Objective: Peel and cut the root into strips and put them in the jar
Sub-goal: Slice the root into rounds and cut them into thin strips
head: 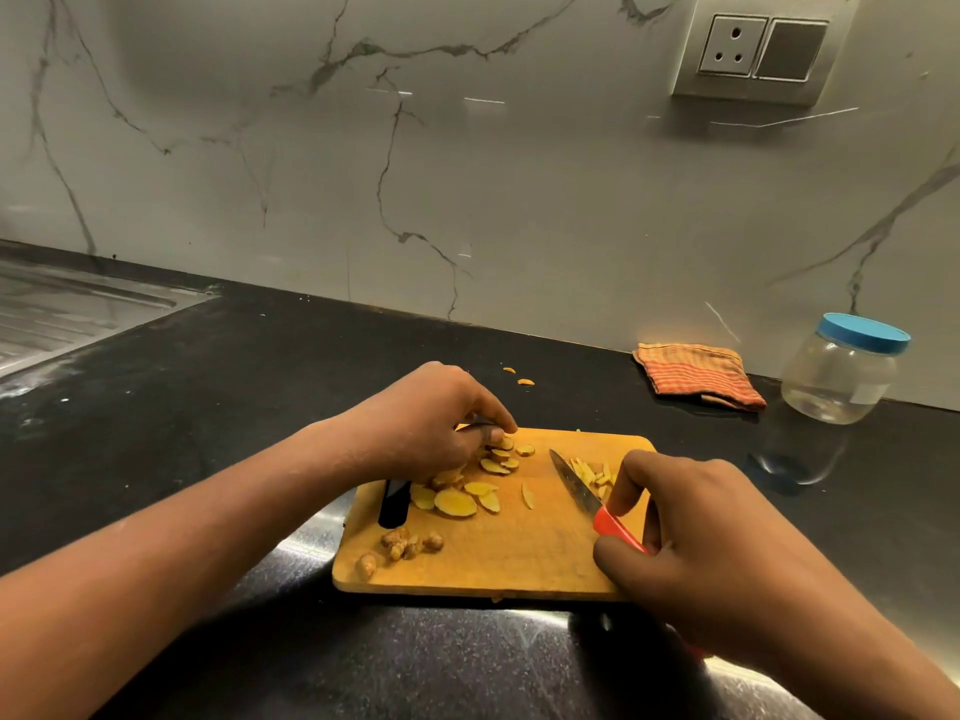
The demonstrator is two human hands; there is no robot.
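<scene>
Low at centre frame, on a wooden cutting board (509, 558), the left hand (426, 418) curls its fingertips down onto a pile of root slices (457, 501), pinching them; the right hand (706, 553) grips a red-handled knife (576, 485), its blade beside cut strips (589, 471). At right, well apart, stands the blue-lidded jar (841, 376), near a striped cloth (696, 374)

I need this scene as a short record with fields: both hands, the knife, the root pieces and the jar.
left hand: fingertips pinch the slices on the cutting board
right hand: grips the knife by its red handle
strips: small heap beside the blade
knobbly root bits: near left part of the board
jar: upright on the counter, far right, blue lid on, looks empty
</scene>
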